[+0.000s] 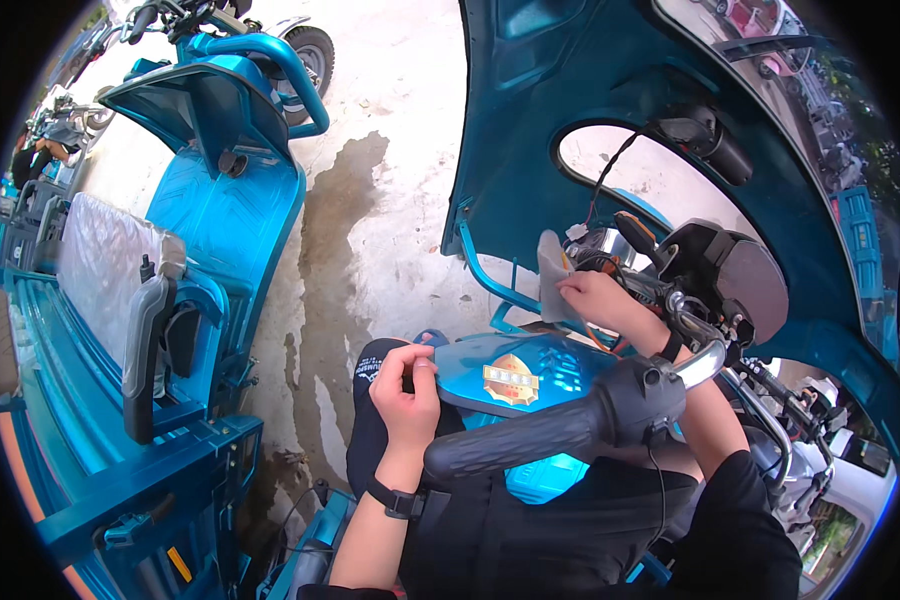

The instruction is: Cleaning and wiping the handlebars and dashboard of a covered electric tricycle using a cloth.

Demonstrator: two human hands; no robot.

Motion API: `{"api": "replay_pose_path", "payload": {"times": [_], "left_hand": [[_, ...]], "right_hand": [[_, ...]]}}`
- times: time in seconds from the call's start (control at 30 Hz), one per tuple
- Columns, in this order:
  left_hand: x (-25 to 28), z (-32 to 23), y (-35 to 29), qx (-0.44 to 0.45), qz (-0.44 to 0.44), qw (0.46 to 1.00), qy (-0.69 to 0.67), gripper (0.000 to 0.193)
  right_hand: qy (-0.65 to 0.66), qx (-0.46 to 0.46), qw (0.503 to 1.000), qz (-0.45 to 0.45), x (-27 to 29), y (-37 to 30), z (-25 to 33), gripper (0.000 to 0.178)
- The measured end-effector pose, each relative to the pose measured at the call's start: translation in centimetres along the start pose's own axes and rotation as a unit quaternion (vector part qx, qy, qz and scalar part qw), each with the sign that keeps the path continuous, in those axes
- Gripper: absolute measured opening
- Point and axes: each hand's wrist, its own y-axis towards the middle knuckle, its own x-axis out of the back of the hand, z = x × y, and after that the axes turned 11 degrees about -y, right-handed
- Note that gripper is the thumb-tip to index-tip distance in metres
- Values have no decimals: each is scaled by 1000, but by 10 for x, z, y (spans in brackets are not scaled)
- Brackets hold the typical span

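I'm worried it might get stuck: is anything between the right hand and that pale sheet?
Nothing visible: the right hand is touching the pale sheet. The chrome handlebar tube only crosses over the right forearm, behind the hand.

Gold sticker (511, 380), pale printed band — on blue panel (458, 376); small white lettering (369, 366) — on dark clothing (363, 430).

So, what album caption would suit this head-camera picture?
Right hand by a grey sheet, curled left hand beside a glossy blue panel on a parked vehicle.
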Motion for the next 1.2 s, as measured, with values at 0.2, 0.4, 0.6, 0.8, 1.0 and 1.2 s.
{"api": "replay_pose_path", "payload": {"times": [0.2, 0.4, 0.6, 0.8, 1.0, 1.2], "left_hand": [[24, 4, -9, -7, -65, 997, -44, 12], [22, -18, -53, -301, 120, 928, 186, 42], [-15, -43, -116, -451, 196, 823, 285, 59], [-30, -56, -109, -395, 253, 801, 372, 44], [-63, -82, -93, -380, 303, 805, 340, 28], [-119, -82, -64, -288, 382, 762, 436, 30]], "right_hand": [[-192, 219, 955, -54, 51, -165, 72, 28], [-284, 290, 897, -172, 24, -265, 80, 36], [-272, 265, 899, -219, -21, -309, 59, 37], [-258, 250, 900, -245, -49, -330, 38, 41], [-273, 115, 899, -322, -48, -330, 17, 33], [-110, 57, 910, -396, -24, -308, 41, 26]]}}
